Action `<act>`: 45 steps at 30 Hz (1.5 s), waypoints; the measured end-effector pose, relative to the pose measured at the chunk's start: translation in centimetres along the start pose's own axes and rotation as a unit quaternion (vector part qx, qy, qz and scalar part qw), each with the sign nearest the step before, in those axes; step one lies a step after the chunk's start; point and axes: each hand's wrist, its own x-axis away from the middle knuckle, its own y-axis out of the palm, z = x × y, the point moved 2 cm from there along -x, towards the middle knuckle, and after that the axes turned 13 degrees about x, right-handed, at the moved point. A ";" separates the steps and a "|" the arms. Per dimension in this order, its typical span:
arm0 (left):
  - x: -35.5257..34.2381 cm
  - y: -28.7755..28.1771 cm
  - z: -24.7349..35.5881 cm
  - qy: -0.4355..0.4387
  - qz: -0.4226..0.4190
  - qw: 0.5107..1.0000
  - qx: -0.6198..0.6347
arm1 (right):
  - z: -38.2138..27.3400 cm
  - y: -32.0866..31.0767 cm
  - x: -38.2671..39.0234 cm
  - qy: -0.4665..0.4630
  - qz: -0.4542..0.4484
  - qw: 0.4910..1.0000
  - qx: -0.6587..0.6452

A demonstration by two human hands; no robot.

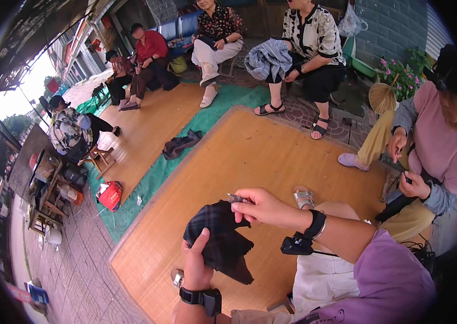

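The dark checked cloth (219, 235) was gripped in the left hand (198, 259) above the mat (288, 148), apparently to steady it; the small metal tool (234, 198) was pinched in the right hand (261, 206), presumably for fine control, near the cloth's upper edge.

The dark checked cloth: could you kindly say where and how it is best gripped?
The dark checked cloth is probably best pinched at its left edge, from the lower left, where the left hand has it: its lower end hangs limp, and the right hand holds a metal tool at the upper right.
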 end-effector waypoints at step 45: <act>-0.5 0.4 -0.5 0.031 -0.024 0.999 0.026 | -0.5 2.2 0.4 0.048 -0.043 0.987 -0.144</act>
